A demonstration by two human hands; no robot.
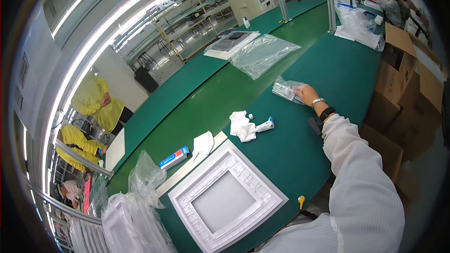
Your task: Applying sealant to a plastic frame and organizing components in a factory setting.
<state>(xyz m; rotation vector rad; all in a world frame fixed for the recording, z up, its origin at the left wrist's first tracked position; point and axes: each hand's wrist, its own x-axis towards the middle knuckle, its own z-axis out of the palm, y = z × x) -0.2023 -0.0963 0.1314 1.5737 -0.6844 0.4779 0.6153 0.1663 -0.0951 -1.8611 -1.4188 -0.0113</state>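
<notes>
My right hand (307,94) reaches far out over the right part of the bench, its fingers closed on a clear plastic bag (287,90) of white stick-like pieces. What the fingertips press on inside the bag is partly hidden. Outside the view is my left hand. Nearer me lies a white rectangular plastic frame (228,197), its ribbed side facing up. Beyond it are a crumpled white cloth (243,127), a small white cap (251,116) and a white-and-blue tube (265,124).
A blue-and-red box (174,158) and a white cloth (203,145) lie left of the frame. Wrapped white parts (133,222) crowd the lower left. Cardboard boxes (398,84) stand along the right edge. A clear bag (262,55) lies farther off; people in yellow (101,103) stand across.
</notes>
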